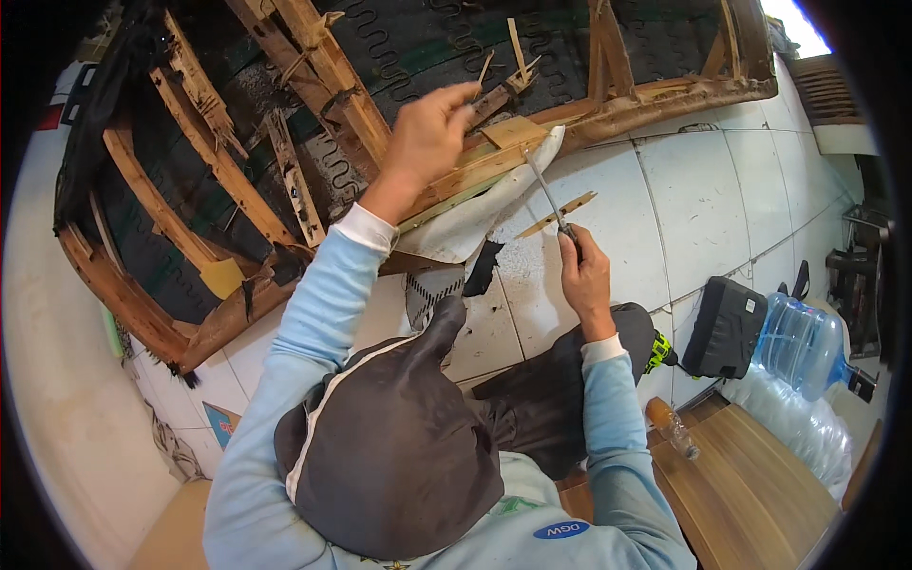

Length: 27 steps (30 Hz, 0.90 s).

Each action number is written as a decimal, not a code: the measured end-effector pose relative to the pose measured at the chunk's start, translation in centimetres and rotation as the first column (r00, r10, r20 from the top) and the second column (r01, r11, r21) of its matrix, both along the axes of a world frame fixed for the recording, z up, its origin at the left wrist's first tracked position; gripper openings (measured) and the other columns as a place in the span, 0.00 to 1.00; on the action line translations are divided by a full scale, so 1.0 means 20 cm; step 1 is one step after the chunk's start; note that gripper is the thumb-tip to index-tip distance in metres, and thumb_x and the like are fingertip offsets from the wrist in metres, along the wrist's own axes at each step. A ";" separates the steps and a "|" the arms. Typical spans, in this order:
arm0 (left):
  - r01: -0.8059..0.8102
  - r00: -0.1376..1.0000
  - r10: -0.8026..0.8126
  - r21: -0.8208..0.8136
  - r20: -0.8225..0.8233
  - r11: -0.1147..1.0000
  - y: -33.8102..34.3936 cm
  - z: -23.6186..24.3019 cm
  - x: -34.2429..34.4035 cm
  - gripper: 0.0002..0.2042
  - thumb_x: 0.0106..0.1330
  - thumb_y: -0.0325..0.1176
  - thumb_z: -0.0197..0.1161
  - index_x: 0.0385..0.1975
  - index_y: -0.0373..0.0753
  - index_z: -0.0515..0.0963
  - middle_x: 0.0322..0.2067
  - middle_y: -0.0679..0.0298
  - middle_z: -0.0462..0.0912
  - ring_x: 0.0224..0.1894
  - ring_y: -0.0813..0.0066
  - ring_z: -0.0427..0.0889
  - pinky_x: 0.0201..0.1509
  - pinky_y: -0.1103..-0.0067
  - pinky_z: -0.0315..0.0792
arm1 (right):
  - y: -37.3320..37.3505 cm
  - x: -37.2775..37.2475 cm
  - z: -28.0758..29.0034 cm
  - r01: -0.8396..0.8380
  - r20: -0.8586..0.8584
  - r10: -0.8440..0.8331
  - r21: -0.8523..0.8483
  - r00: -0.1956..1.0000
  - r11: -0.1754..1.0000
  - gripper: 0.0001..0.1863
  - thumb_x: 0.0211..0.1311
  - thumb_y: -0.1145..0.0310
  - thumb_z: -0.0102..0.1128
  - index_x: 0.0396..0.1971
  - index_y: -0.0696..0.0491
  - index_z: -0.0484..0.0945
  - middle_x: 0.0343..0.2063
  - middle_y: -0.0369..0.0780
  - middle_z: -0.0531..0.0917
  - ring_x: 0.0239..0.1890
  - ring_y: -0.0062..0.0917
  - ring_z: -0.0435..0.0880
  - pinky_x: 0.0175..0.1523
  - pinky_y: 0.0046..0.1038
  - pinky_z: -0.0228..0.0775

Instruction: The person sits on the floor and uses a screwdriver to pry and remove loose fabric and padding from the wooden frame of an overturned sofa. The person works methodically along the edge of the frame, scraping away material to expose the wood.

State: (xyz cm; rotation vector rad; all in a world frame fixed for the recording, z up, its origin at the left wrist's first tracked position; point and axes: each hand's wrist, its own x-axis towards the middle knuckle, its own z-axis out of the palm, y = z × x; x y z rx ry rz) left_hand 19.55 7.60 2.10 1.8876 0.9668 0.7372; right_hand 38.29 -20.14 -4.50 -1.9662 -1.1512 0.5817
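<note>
My right hand [586, 271] grips a screwdriver [544, 186] by its dark handle. Its long metal shaft slants up and left, the tip at the end of a wooden rail [475, 169] on an upturned sofa frame. My left hand [429, 138] is above that same rail, fingers curled in a pinch; whatever is between them, if anything, is hidden. A flap of pale fabric [480, 223] hangs loose along the rail. Splintered wood [513, 84] sticks up just beyond my left hand.
Bare slats [223, 166] and zigzag springs [375, 43] fill the frame. On the white tiles lie a wood strip [559, 215] and a black tool case [725, 328] beside a green drill [660, 353]. A water jug [803, 342] and small bottle [673, 429] are at the right.
</note>
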 end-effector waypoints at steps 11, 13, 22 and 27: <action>0.238 0.749 0.037 0.320 -0.662 0.917 -0.27 -0.15 0.04 0.36 0.75 0.68 0.60 0.57 0.37 0.88 0.47 0.47 0.93 0.56 0.51 0.90 0.82 0.46 0.55 | 0.11 0.33 0.07 -0.187 0.342 0.190 -0.040 0.920 0.981 0.13 0.79 0.61 0.65 0.55 0.51 0.85 0.38 0.45 0.89 0.38 0.46 0.90 0.40 0.43 0.81; 0.226 0.777 0.055 0.360 -0.627 0.905 -0.27 -0.16 0.04 0.35 0.77 0.68 0.58 0.53 0.37 0.89 0.38 0.49 0.94 0.45 0.54 0.93 0.79 0.48 0.62 | 0.19 0.42 0.06 -0.260 0.390 0.249 -0.024 0.887 0.965 0.13 0.79 0.62 0.65 0.56 0.51 0.84 0.39 0.44 0.88 0.39 0.45 0.90 0.41 0.42 0.81; 0.280 0.770 0.000 0.339 -0.638 0.898 -0.26 -0.15 0.03 0.30 0.78 0.61 0.62 0.55 0.37 0.89 0.42 0.49 0.94 0.49 0.56 0.93 0.75 0.53 0.66 | 0.62 0.50 0.13 -0.543 0.412 0.489 0.018 0.769 0.840 0.13 0.75 0.60 0.70 0.49 0.53 0.84 0.39 0.43 0.88 0.38 0.45 0.89 0.40 0.42 0.80; 0.132 0.928 0.001 0.333 -0.373 0.934 -0.28 -0.17 0.01 0.23 0.76 0.56 0.66 0.56 0.43 0.90 0.45 0.52 0.94 0.52 0.58 0.91 0.75 0.54 0.65 | 0.37 0.62 0.13 -0.457 0.358 0.429 -0.006 0.829 0.889 0.13 0.76 0.61 0.69 0.51 0.52 0.85 0.38 0.43 0.89 0.38 0.46 0.90 0.41 0.41 0.81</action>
